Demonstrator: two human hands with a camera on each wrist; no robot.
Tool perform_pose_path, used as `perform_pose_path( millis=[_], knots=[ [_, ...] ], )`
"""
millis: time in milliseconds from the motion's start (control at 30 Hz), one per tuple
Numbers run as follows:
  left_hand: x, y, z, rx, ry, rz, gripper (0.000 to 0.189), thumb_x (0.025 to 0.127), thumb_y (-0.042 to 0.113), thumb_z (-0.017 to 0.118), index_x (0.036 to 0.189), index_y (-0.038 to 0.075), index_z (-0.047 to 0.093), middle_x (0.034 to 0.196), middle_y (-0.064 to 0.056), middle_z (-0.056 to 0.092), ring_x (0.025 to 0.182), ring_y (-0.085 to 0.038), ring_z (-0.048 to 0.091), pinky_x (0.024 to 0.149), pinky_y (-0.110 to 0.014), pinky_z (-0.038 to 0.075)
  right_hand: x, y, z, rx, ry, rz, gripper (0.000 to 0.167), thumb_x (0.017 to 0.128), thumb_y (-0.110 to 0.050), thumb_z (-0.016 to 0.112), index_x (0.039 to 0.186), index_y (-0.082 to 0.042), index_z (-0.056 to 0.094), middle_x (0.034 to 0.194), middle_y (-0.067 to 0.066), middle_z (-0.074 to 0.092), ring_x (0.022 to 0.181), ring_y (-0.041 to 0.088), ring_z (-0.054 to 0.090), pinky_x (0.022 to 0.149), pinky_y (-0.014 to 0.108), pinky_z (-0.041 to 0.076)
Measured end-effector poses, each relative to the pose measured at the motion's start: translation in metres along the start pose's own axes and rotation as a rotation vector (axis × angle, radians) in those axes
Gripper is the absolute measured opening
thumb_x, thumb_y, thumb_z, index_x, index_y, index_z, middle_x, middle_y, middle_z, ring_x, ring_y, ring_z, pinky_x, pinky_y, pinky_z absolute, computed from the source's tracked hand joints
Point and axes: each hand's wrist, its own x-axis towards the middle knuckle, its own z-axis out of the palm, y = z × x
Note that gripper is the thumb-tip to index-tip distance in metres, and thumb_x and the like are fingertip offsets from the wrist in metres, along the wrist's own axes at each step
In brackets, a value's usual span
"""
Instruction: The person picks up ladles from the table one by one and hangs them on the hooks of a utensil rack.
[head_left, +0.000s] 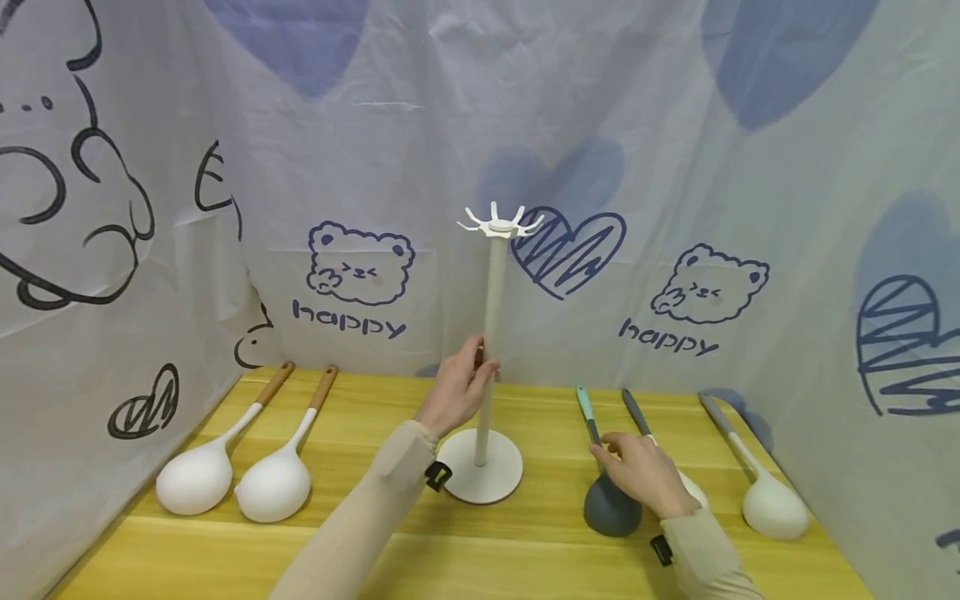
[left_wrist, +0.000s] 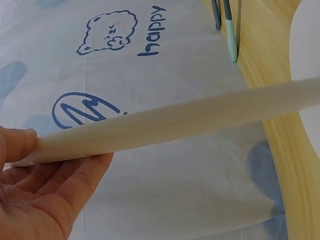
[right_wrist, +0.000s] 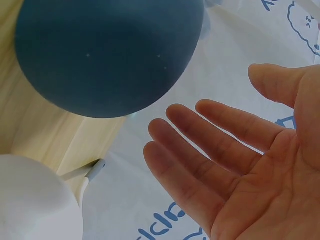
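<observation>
A white utensil stand (head_left: 491,292) with a ring of hooks on top rises from a round base in the head view. My left hand (head_left: 459,383) grips its pole (left_wrist: 150,132) partway up, thumb on one side and fingers on the other. Over on the right lies a dark grey-blue ladle (head_left: 612,507) with a mint-tipped handle. My right hand (head_left: 645,468) hovers over it with nothing held. Its fingers are spread and nearly straight beside the ladle's dark bowl (right_wrist: 110,55) in the right wrist view. A white ladle (head_left: 693,490) with a dark handle is partly hidden beneath that hand.
Two white ladles with wooden handles, one outer (head_left: 195,482) and one inner (head_left: 273,485), lie at the left. Another white ladle (head_left: 775,507) with a grey handle lies far right. Printed cloth (head_left: 420,125) walls in the wooden table (head_left: 450,558) at the back and sides.
</observation>
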Motion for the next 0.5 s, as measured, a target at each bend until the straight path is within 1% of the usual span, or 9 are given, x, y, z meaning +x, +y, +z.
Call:
perform_pose_path(
  millis=[167, 400, 500],
  knots=[
    [-0.0012, -0.0008, -0.0014, -0.007, 0.004, -0.012, 0.024, 0.103, 0.009, 0.047, 0.125, -0.001, 0.049, 0.097, -0.012, 0.069, 0.094, -0.027, 0.068, 0.086, -0.042, 0.059, 0.0001, -0.0003, -0.0009, -0.002, -0.002, -0.003, 0.041, 0.097, -0.036, 0.06, 0.121, -0.005, 0.068, 0.112, 0.017, 0.071, 0.098, 0.034, 0.068, 0.079, 0.052, 0.057],
    [-0.003, -0.0019, -0.0019, 0.001, 0.017, -0.029, 0.022, 0.103, 0.009, 0.048, 0.124, 0.003, 0.051, 0.096, -0.011, 0.069, 0.095, -0.026, 0.069, 0.086, -0.042, 0.059, 0.0015, -0.0005, -0.0004, 0.005, 0.006, -0.012, 0.038, 0.097, -0.034, 0.061, 0.119, -0.004, 0.069, 0.111, 0.017, 0.072, 0.097, 0.033, 0.069, 0.079, 0.051, 0.057],
    [-0.0027, -0.0015, -0.0014, 0.003, 0.014, -0.023, 0.023, 0.103, 0.009, 0.048, 0.125, 0.003, 0.05, 0.097, -0.012, 0.069, 0.095, -0.026, 0.068, 0.086, -0.042, 0.059, 0.0018, 0.0, -0.0005, 0.005, 0.003, -0.016, 0.037, 0.097, -0.033, 0.061, 0.118, -0.003, 0.069, 0.109, 0.017, 0.072, 0.094, 0.031, 0.07, 0.077, 0.049, 0.058]
  ],
)
